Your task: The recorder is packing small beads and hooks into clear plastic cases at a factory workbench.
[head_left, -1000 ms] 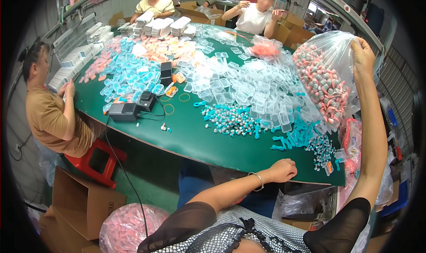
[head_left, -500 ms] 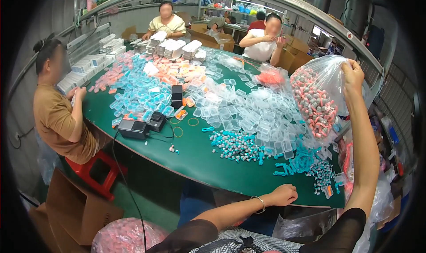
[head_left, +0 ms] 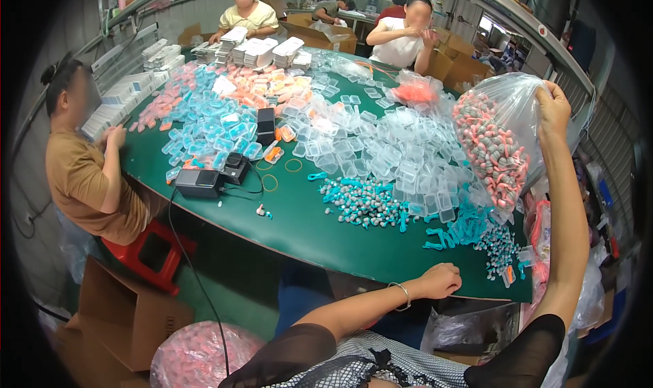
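Note:
My right hand point(head_left: 554, 106) is raised at the right and grips the gathered top of a clear plastic bag point(head_left: 495, 146). Inside the bag are many small pink-and-grey plug-like pieces; it hangs over the table's right side. My left hand point(head_left: 439, 280) rests at the near table edge, its fingers curled in, with nothing showing in them. Beyond it lie a pile of teal-and-grey plug-like pieces point(head_left: 364, 203), a second such heap point(head_left: 496, 246) and teal cords point(head_left: 469, 225). Clear plastic cases point(head_left: 408, 157) are heaped behind these.
The green table point(head_left: 306, 231) also bears blue-filled cases point(head_left: 218, 126), white card stacks point(head_left: 258, 51) and a black device point(head_left: 198, 182) with a cable. Three co-workers sit around it. A red stool point(head_left: 153, 259), a cardboard box point(head_left: 129, 313) and a bag of pink pieces point(head_left: 197, 354) stand below.
The view has shifted slightly. My right hand still holds up the bag, which now appears a little farther right. My left hand stays at the table edge.

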The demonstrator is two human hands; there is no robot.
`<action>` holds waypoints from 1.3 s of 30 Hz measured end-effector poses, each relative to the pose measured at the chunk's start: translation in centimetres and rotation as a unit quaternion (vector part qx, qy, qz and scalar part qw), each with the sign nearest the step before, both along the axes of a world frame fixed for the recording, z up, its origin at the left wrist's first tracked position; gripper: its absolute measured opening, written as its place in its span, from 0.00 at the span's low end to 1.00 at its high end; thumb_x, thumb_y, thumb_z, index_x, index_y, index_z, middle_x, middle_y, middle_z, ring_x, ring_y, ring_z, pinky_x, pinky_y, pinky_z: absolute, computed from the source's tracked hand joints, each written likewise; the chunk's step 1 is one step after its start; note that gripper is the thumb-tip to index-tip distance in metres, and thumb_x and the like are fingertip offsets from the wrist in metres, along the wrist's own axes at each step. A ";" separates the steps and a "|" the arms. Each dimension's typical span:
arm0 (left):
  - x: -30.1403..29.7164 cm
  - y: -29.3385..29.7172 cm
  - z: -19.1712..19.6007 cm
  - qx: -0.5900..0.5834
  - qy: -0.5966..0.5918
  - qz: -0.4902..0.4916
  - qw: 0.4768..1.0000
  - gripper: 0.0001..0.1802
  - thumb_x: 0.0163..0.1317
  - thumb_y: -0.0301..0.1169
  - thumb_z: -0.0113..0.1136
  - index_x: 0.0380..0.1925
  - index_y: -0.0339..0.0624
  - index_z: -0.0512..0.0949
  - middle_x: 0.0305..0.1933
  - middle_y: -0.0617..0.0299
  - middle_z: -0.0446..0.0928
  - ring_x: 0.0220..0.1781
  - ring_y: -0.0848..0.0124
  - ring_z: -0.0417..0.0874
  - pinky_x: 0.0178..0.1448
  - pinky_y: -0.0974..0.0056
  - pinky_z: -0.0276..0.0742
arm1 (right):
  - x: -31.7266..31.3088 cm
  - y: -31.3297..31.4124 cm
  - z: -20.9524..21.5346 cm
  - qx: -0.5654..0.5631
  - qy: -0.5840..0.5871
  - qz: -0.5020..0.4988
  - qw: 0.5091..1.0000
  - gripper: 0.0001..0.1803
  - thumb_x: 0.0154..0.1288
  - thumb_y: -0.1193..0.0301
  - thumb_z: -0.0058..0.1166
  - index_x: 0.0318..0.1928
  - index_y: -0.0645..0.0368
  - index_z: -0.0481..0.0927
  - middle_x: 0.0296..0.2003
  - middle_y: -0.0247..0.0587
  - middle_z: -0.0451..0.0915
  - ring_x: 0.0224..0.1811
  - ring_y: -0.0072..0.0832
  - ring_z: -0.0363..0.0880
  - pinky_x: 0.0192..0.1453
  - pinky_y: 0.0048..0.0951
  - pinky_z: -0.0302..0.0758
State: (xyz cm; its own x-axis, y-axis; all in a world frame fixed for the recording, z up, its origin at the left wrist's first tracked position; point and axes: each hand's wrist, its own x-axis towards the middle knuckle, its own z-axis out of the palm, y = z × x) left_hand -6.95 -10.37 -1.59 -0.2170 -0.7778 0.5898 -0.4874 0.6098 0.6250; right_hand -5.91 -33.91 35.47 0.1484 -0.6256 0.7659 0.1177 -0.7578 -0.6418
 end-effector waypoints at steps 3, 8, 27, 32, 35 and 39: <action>0.0 0.1 0.1 0.001 0.011 0.001 1.000 0.03 0.55 0.30 0.62 0.26 0.44 0.81 0.32 0.58 0.77 0.41 0.56 0.79 0.47 0.54 0.74 | -1.0 0.4 -0.3 0.001 0.006 -0.010 1.000 0.08 0.59 0.77 0.62 0.40 0.63 0.83 0.33 0.30 0.82 0.33 0.17 0.77 0.41 0.18 0.73; 0.0 -0.1 0.0 0.000 0.010 0.000 1.000 0.02 0.54 0.29 0.62 0.26 0.44 0.82 0.32 0.59 0.78 0.41 0.56 0.79 0.48 0.54 0.74 | -3.7 -0.5 -0.7 0.004 0.002 -0.020 1.000 0.08 0.59 0.76 0.62 0.40 0.62 0.83 0.33 0.30 0.82 0.33 0.16 0.77 0.41 0.18 0.73; 0.4 -0.1 0.6 0.017 0.009 -0.013 1.000 0.02 0.56 0.28 0.62 0.29 0.43 0.82 0.34 0.59 0.78 0.42 0.57 0.79 0.48 0.55 0.74 | -16.7 -6.4 -3.0 0.003 -0.018 -0.128 0.992 0.10 0.61 0.77 0.62 0.43 0.63 0.84 0.36 0.31 0.82 0.36 0.17 0.78 0.43 0.19 0.74; 0.5 0.1 0.8 0.021 0.016 -0.011 1.000 0.02 0.56 0.28 0.62 0.29 0.43 0.82 0.34 0.59 0.78 0.41 0.57 0.79 0.48 0.55 0.74 | -19.2 -6.6 -3.8 0.007 -0.001 -0.163 0.987 0.10 0.61 0.77 0.61 0.43 0.62 0.84 0.37 0.31 0.82 0.37 0.17 0.78 0.44 0.19 0.74; 0.8 0.6 0.8 0.025 0.018 -0.007 0.999 0.02 0.56 0.28 0.62 0.29 0.43 0.82 0.34 0.59 0.79 0.41 0.57 0.79 0.48 0.55 0.75 | -20.3 -6.7 -4.4 0.009 -0.003 -0.162 0.987 0.10 0.61 0.77 0.61 0.43 0.62 0.84 0.37 0.31 0.82 0.38 0.17 0.78 0.45 0.19 0.74; 0.6 0.7 0.9 0.030 0.007 -0.015 0.999 0.03 0.56 0.28 0.63 0.29 0.43 0.82 0.34 0.59 0.79 0.41 0.57 0.79 0.47 0.55 0.75 | -23.6 -8.1 -4.8 0.021 -0.019 -0.164 0.986 0.11 0.61 0.77 0.60 0.46 0.63 0.83 0.39 0.33 0.83 0.40 0.19 0.78 0.46 0.20 0.74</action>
